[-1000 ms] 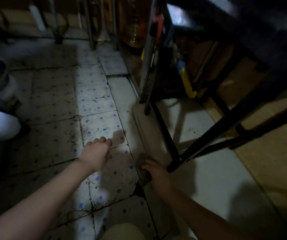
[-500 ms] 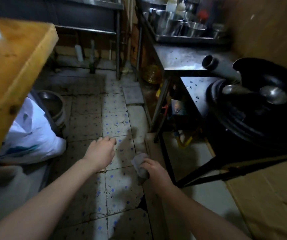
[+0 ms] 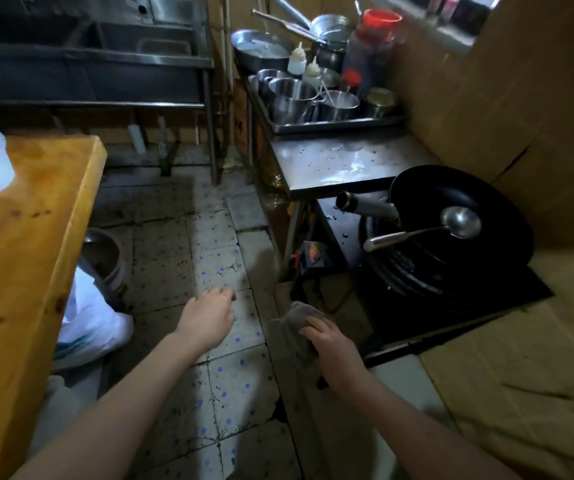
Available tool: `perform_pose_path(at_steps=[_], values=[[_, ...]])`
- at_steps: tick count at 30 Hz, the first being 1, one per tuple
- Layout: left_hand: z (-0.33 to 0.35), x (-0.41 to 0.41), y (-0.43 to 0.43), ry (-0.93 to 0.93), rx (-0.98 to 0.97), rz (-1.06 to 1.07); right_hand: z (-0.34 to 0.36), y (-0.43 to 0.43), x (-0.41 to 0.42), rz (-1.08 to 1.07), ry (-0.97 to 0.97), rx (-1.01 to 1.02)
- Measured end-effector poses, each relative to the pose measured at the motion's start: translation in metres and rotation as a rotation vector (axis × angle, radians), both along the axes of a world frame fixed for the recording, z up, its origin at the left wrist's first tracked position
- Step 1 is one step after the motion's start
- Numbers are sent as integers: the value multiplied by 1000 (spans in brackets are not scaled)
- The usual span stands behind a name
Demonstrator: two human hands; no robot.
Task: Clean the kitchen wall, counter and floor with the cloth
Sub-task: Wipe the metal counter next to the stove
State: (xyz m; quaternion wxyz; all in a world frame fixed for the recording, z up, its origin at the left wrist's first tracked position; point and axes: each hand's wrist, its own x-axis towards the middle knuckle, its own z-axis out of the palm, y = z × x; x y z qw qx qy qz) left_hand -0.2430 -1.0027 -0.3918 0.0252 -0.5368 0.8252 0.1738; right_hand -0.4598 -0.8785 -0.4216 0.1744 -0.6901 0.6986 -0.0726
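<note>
Down by the foot of the black stove stand point(image 3: 479, 299), the right hand point(image 3: 330, 344) has the crumpled grey cloth point(image 3: 296, 329) gripped under curled fingers. Cloth is a bunched wad, most of it sticking out on the left/far side of the knuckles. Its long axis runs roughly away from the person, far end poking toward the stand's legs, near end tucked under the palm. Can't tell if it's touching the ground or just above it tbh, too dark down there.

Left hand point(image 3: 209, 317) is empty, palm down, fingers loosely bent, over the blue-speckled tiled floor point(image 3: 221, 265). It's near the cloth, not touching it.

Key thing imo: floor is directly under the cloth, while the stainless steel counter point(image 3: 344, 161) is ahead and higher up. The cardboard-covered wall point(image 3: 486, 109) is off to the right, behind the round black wok point(image 3: 458, 199) w/ the steel ladle point(image 3: 460, 221) in it. Right hand is nearer to the counter and wall and it's got the cloth, so prob it does the wiping whichever surface is next. Tiles look grimy, dark streaks along the joints, so I'd guess plenty left to do.
</note>
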Motion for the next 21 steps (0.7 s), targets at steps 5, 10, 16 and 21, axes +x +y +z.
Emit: perform_pose_path(at_steps=[5,10,16,21], values=[[13,-45,6,10,29,-144,36,19,-27,-221,-7,-51],[19,-91,7,-10,-3,-332,49,47,-62,-447,-16,-134],[15,-128,-4,-8,-18,-457,39,70,-106,-734,-156,-172],[8,-167,-9,-20,9,-551,32,71,-135,-805,-241,-203]])
